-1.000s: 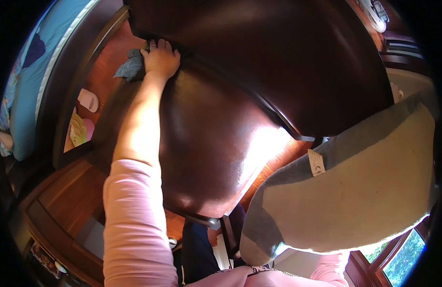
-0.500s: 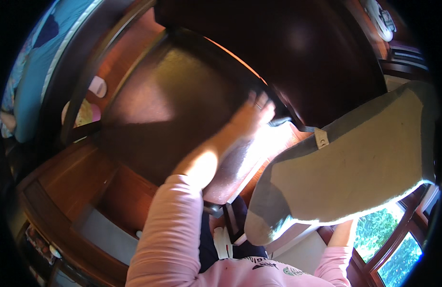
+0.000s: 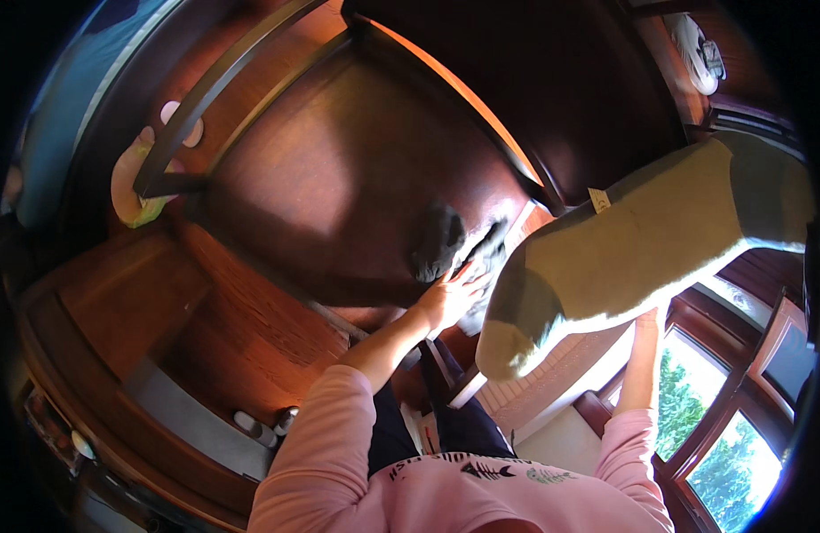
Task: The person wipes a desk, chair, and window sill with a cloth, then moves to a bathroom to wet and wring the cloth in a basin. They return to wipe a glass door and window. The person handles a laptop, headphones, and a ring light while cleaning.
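Note:
A large grey-and-beige sock (image 3: 641, 240) with a small pale tag on its edge hangs close in front on the right. My right hand (image 3: 645, 322) is behind its lower edge and holds it up; most of its fingers are hidden. My left hand (image 3: 447, 300) is low over the near right corner of a brown chair seat (image 3: 303, 169), its fingers stretched out and apart. Beneath and beside those fingers lies a blurred grey cloth (image 3: 479, 311). A dark, bunched piece of cloth (image 3: 439, 242) rests on the seat just beyond my fingertips.
A dark wooden panel (image 3: 517, 80) rises behind the chair. To the left are a curved chair arm (image 3: 197, 102), slippers (image 3: 130, 186) on the floor and an open wooden drawer (image 3: 250, 311). A window (image 3: 730, 444) stands at lower right, and a bed edge (image 3: 90, 98) at upper left.
My left hand has come back toward me from the seat's far right edge. The dark bunched cloth now shows on the seat. The sock appears slightly lower and turned; the whole view has shifted.

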{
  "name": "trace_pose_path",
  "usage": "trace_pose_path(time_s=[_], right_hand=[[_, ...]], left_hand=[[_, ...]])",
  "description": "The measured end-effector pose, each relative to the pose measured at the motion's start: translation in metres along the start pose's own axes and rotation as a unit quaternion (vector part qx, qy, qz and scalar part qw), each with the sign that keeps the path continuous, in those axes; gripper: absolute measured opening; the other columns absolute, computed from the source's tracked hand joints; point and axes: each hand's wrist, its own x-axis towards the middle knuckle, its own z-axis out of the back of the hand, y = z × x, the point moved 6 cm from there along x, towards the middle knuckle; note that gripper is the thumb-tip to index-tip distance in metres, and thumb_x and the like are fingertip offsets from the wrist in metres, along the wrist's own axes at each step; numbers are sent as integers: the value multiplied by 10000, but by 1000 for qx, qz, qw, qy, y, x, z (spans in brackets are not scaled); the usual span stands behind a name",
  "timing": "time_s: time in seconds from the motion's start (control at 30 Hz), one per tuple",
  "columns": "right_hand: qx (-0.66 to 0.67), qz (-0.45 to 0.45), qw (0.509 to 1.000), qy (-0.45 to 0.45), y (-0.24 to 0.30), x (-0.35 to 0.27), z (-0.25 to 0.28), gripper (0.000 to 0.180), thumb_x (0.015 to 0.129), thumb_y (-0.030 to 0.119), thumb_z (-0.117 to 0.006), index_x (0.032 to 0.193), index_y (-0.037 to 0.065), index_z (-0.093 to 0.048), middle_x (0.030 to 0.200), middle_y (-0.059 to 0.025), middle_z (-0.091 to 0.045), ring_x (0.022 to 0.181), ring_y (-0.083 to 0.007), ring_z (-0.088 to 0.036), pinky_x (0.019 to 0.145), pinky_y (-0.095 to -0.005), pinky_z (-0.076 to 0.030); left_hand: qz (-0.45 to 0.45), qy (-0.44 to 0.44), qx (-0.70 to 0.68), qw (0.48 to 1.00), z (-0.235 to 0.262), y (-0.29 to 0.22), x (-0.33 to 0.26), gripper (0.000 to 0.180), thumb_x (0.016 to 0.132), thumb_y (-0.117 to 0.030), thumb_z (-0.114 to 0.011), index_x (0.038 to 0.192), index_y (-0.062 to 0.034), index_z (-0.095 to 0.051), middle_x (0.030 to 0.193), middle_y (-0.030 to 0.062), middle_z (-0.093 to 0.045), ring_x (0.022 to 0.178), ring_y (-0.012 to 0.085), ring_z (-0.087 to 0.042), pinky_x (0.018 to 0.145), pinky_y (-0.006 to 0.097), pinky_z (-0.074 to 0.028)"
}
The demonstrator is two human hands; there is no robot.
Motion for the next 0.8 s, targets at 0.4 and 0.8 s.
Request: trace_pose_path(time_s=[0.4, 0.8], right_hand=[[-467, 435, 743, 200, 99, -100, -323, 571, 741, 37, -621, 1298, 81, -505, 1241, -121, -561, 1096, -290, -560, 955, -383, -447], [-614, 304, 650, 328, 6, -53, -385, 652, 741, 73, -616, 1359, 112, -413, 1306, -173, -491, 1183, -371, -478, 996, -426, -412]], left_hand=[[548, -231, 214, 775, 175, 218, -195, 559, 886, -443, -508, 1379, -193, -420, 1522, 58, -213, 1347, 478, -171, 941, 721, -260], [534, -26, -276, 799, -38, -80, -207, 558, 768, 0, -484, 1319, 39, -406, 1441, 264, -292, 1221, 493, -395, 1037, 447, -359]])
